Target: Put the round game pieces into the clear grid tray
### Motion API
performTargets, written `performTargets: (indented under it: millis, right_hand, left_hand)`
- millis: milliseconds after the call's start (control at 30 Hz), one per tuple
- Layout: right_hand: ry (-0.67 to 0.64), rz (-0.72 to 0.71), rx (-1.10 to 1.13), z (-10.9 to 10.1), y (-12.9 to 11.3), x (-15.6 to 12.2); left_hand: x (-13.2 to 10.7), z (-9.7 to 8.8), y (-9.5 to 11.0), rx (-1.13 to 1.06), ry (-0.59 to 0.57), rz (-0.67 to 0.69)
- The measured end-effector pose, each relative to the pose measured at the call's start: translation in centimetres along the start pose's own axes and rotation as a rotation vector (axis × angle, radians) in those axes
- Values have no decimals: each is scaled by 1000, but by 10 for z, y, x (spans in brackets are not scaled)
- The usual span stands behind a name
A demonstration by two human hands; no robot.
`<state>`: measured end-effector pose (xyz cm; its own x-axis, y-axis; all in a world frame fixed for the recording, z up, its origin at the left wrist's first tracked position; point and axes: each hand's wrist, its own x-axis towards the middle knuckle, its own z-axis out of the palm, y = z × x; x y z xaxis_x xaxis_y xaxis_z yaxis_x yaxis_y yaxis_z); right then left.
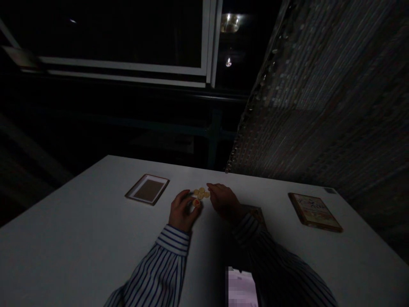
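My left hand [183, 212] pinches a small round yellowish token [196, 203] with a red mark on it, between thumb and fingers, just above the white table [96, 238]. Beyond it several plain yellowish tokens [200, 195] lie flat in a tight cluster. My right hand [223, 201] rests at the right side of this cluster, fingers stretched toward the nearest tokens. Nothing shows in its grasp, though its palm and thumb are hidden. Partly covered by my right wrist is a dark brown flat object [255, 212].
An open shallow box part [148, 189] lies at the left. On the right is a flat box with a printed cover [315, 211]. A lit, pixelated screen [242, 288] shows at the near edge. A beaded string curtain [297, 94] hangs behind the table's right side.
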<state>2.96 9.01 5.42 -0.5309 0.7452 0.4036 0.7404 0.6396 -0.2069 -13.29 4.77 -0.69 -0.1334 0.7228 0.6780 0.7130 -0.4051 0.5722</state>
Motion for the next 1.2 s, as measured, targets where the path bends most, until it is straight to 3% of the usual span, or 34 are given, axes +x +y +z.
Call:
performTargets:
  millis: [500, 767, 1200]
  right_hand:
    - [84, 83, 17, -47, 37, -33]
    - [22, 55, 37, -57, 64, -49]
    - [-29, 68, -4, -71, 69, -55]
  left_hand:
    - [-6, 4, 16, 41, -42, 162]
    - [-7, 6, 24, 45, -105, 183]
    - [-9, 10, 25, 0, -158, 143]
